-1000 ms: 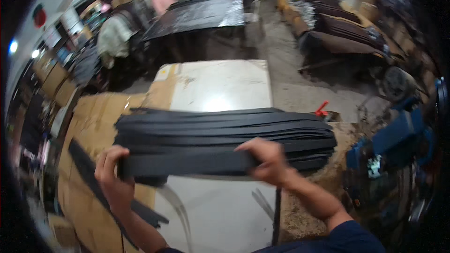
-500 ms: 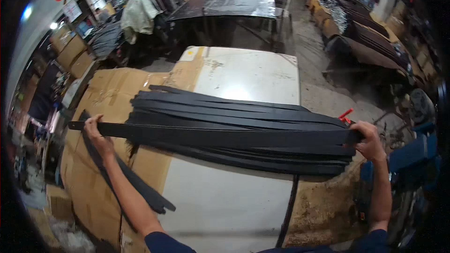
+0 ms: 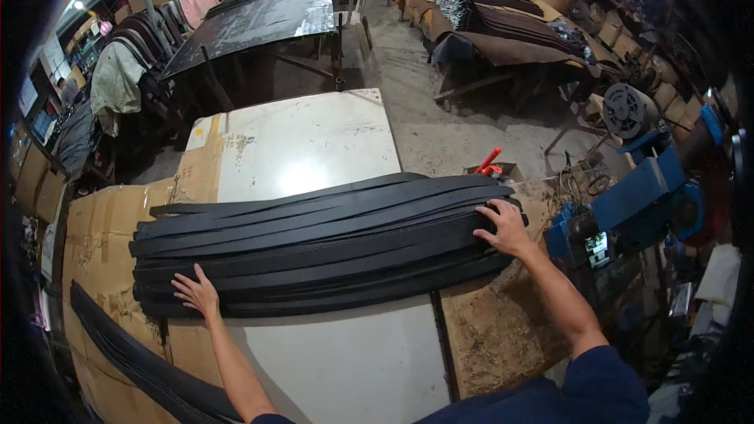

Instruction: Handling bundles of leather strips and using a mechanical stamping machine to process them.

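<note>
A wide pile of long black strips (image 3: 330, 228) lies crosswise on a worktable with a white board (image 3: 330, 345) and brown cardboard (image 3: 106, 228). My left hand (image 3: 196, 294) rests on the pile's near left part with fingers spread. At the pile's right end, my right hand (image 3: 503, 228) has its fingertips on the strips, fingers apart. Neither hand grips a strip. A smaller bundle of black strips (image 3: 129, 345) lies slanting at the near left. Just behind the pile's right end is a red tool (image 3: 488, 159).
A blue machine with a motor (image 3: 636, 196) stands at the right. Ahead are a dark table (image 3: 251, 23) and another table piled with brown material (image 3: 503, 8), an aisle between them with a white chair (image 3: 357, 0). Draped material (image 3: 118, 82) and boxes (image 3: 31, 177) line the left.
My hands held up one long strip by its ends; they have let go of it and now lie flatter on the pile, closer together. The camera view has also shifted.
</note>
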`<move>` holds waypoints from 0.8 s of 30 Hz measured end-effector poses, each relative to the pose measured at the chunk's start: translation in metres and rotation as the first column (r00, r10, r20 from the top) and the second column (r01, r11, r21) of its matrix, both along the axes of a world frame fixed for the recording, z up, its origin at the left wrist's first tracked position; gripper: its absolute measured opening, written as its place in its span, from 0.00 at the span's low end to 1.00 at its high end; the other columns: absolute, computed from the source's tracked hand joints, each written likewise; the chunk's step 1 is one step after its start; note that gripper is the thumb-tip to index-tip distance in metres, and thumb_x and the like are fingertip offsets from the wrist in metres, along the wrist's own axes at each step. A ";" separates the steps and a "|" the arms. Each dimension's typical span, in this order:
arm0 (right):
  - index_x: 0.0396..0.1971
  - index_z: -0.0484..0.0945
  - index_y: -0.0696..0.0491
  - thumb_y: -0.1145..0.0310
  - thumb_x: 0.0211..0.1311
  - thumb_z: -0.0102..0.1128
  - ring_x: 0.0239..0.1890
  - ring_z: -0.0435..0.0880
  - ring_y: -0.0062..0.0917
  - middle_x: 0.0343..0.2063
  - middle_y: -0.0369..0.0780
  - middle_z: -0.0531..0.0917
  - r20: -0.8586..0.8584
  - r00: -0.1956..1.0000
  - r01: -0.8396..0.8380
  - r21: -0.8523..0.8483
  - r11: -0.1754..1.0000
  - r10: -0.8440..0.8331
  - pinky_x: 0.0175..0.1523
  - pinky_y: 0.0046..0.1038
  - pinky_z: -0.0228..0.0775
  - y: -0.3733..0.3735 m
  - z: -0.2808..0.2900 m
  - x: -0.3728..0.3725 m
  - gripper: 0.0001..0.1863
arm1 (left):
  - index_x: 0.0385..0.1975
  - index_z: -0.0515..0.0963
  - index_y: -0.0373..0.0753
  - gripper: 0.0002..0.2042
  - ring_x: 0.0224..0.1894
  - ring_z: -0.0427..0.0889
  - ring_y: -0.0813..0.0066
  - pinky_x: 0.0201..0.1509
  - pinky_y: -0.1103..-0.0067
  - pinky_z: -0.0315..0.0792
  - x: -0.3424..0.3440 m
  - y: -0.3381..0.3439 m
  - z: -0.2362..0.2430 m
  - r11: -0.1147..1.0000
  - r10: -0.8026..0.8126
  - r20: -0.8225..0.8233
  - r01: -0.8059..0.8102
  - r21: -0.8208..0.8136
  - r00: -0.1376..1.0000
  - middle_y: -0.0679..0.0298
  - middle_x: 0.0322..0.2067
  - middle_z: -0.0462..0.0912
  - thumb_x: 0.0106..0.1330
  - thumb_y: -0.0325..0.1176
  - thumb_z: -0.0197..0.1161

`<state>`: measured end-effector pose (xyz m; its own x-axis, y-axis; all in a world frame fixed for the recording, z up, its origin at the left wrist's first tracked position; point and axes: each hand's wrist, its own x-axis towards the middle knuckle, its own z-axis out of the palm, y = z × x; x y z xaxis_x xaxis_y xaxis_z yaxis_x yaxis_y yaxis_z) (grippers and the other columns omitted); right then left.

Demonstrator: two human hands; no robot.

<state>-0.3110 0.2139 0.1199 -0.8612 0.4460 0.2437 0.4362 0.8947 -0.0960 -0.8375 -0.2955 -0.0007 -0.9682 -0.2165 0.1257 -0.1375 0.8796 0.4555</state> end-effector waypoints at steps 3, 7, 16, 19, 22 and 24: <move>0.51 0.76 0.50 0.51 0.50 0.68 0.58 0.69 0.40 0.54 0.46 0.72 -0.067 0.997 0.045 -0.014 0.999 -0.046 0.63 0.40 0.57 -0.007 -0.008 0.010 0.29 | 0.72 0.42 0.47 0.41 0.73 0.33 0.46 0.71 0.48 0.37 0.004 0.002 0.012 1.000 0.017 0.052 -0.016 -0.010 0.999 0.59 0.73 0.36 0.66 0.66 0.38; 0.53 0.76 0.50 0.56 0.52 0.68 0.59 0.69 0.42 0.55 0.47 0.72 -0.245 0.964 0.099 -0.013 0.995 -0.099 0.63 0.41 0.57 -0.020 -0.017 0.019 0.27 | 0.70 0.49 0.41 0.40 0.73 0.42 0.53 0.70 0.50 0.43 0.047 0.006 0.030 0.995 -0.005 -0.046 0.009 0.098 0.999 0.52 0.72 0.43 0.67 0.63 0.44; 0.35 0.75 0.60 0.73 0.64 0.56 0.33 0.72 0.33 0.30 0.43 0.74 -0.566 0.817 -0.250 -0.518 0.818 -0.109 0.47 0.33 0.65 -0.175 -0.101 0.126 0.05 | 0.66 0.59 0.36 0.35 0.71 0.48 0.45 0.70 0.50 0.42 0.509 0.029 -0.002 0.977 -0.199 -0.012 0.197 -0.076 0.980 0.45 0.67 0.55 0.62 0.49 0.58; 0.35 0.75 0.60 0.71 0.66 0.54 0.30 0.70 0.28 0.29 0.41 0.72 -0.515 0.856 -0.311 -0.568 0.762 -0.035 0.39 0.28 0.65 -0.204 -0.133 0.153 0.07 | 0.66 0.59 0.40 0.33 0.71 0.48 0.48 0.71 0.52 0.42 0.657 0.013 0.009 0.980 -0.168 0.096 0.177 -0.087 0.981 0.49 0.68 0.55 0.63 0.47 0.57; 0.35 0.76 0.60 0.68 0.66 0.56 0.26 0.69 0.25 0.28 0.40 0.73 -0.537 0.843 -0.349 -0.558 0.752 -0.007 0.32 0.26 0.65 -0.187 -0.158 0.156 0.09 | 0.66 0.60 0.42 0.31 0.72 0.47 0.52 0.72 0.54 0.42 0.739 0.002 0.008 0.972 -0.232 0.124 0.235 -0.010 0.965 0.53 0.68 0.55 0.64 0.45 0.57; 0.36 0.77 0.60 0.67 0.66 0.56 0.25 0.71 0.28 0.28 0.41 0.74 -0.531 0.847 -0.371 -0.544 0.753 0.034 0.33 0.28 0.67 -0.175 -0.176 0.153 0.10 | 0.65 0.63 0.43 0.29 0.72 0.48 0.54 0.72 0.55 0.43 0.760 -0.013 -0.002 0.972 -0.234 0.080 0.235 0.001 0.969 0.56 0.69 0.55 0.64 0.44 0.57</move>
<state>-0.1584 0.0384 -0.0558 -0.8019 0.4669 0.3727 0.0012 0.6251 -0.7805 -0.0778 -0.3088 -0.0026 -0.9987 0.0184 0.0477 0.0377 0.8953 0.4438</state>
